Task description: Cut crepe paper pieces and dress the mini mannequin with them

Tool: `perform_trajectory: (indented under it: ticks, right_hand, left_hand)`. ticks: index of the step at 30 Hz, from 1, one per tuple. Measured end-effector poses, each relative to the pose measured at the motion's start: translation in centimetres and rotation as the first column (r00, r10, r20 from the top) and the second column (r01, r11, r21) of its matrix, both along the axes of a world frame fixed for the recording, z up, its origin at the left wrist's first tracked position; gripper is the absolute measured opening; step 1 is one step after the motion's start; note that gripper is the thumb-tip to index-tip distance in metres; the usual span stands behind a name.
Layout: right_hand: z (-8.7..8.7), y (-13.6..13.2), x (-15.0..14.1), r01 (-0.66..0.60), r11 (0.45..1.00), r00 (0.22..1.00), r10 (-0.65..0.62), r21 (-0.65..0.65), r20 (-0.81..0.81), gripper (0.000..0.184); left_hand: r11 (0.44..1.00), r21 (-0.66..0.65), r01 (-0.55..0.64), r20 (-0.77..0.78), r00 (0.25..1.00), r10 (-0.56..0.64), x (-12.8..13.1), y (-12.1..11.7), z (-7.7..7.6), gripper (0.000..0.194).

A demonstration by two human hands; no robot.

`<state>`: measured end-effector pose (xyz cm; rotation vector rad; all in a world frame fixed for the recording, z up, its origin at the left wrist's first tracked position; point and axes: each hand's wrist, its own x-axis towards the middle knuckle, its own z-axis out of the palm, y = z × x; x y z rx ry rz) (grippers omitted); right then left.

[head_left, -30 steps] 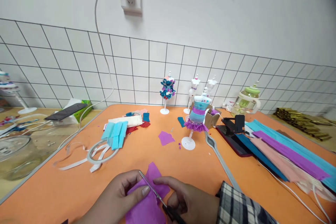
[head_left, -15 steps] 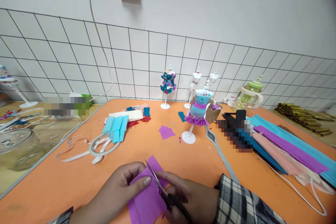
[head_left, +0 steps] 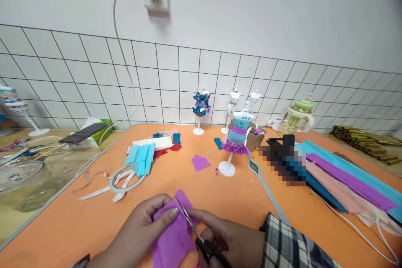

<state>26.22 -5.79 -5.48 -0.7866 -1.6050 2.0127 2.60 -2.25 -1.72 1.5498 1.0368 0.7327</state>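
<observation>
Purple crepe paper (head_left: 172, 238) is pinched in my left hand (head_left: 153, 222), the thumb lying on top and the fingers behind. My right hand (head_left: 226, 232) grips black-handled scissors (head_left: 193, 227), whose blades lie closed or nearly closed across the paper's upper right part. My right index finger reaches along the blades and touches the paper's edge. Beyond my hands stands a small white dress form (head_left: 240, 130) wrapped in blue and purple bands with a ruffled purple skirt. A cut purple scrap (head_left: 201, 162) lies left of its round base.
Tape roll (head_left: 127, 178) and folded light-blue paper (head_left: 141, 157) lie on the left. Behind stand a flower-covered dress form (head_left: 201, 104) and two bare-looking ones. Paper strips (head_left: 351, 180) and a green-lidded bottle (head_left: 297, 117) are at right; a phone (head_left: 83, 132) is far left.
The scissor blades were parted at the tips and have now come together on the purple paper. The view has tilted up slightly, so the background sits lower.
</observation>
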Motion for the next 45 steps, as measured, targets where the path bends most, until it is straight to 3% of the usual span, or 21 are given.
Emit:
perform_trajectory:
  ticks: [8, 14, 20, 24, 29, 36, 42, 45]
  right_hand:
    - [0.7, -0.8, 0.0, 0.082, 0.991, 0.996, -0.084, -0.110, -0.017, 0.100]
    - [0.8, -0.9, -0.1, 0.072, 0.992, 0.995, -0.079, -0.101, -0.063, 0.105]
    - [0.9, -0.8, 0.2, 0.046, 0.996, 0.998, -0.049, -0.077, -0.044, 0.095]
    - [0.4, -0.6, 0.2, 0.040, 0.993, 0.996, -0.049, -0.111, -0.078, 0.102]
    - [0.3, -0.6, 0.3, 0.042, 0.992, 0.997, -0.049, -0.115, -0.066, 0.094]
    - [0.5, -0.8, 0.1, 0.058, 0.985, 0.997, -0.065, -0.163, -0.041, 0.098]
    - [0.1, -0.4, -0.1, 0.064, 0.996, 0.998, -0.062, -0.057, 0.033, 0.104]
    - [-0.3, -0.3, 0.1, 0.046, 0.995, 0.998, -0.043, -0.084, 0.036, 0.103]
  left_hand:
    - [0.999, 0.000, 0.038, 0.038, 0.999, -0.038, 0.2, 0.1, 0.3, 0.047]
    - [0.997, -0.021, 0.068, 0.048, 0.997, -0.067, 0.2, -0.1, 0.2, 0.041]
    - [0.993, -0.027, 0.112, 0.050, 0.993, -0.110, 0.3, -0.2, -0.1, 0.035]
    - [0.993, -0.036, 0.115, 0.039, 0.993, -0.114, 0.3, -0.2, -0.1, 0.034]
    - [0.990, -0.052, 0.132, 0.052, 0.990, -0.129, 0.4, -0.1, 0.0, 0.031]
    - [0.986, -0.037, 0.161, 0.032, 0.987, -0.160, 0.3, -0.1, -0.3, 0.034]
    - [0.988, -0.029, 0.150, 0.021, 0.989, -0.149, 0.1, 0.0, -0.6, 0.044]
    - [0.988, -0.016, 0.155, 0.035, 0.987, -0.155, 0.3, 0.0, -0.4, 0.044]
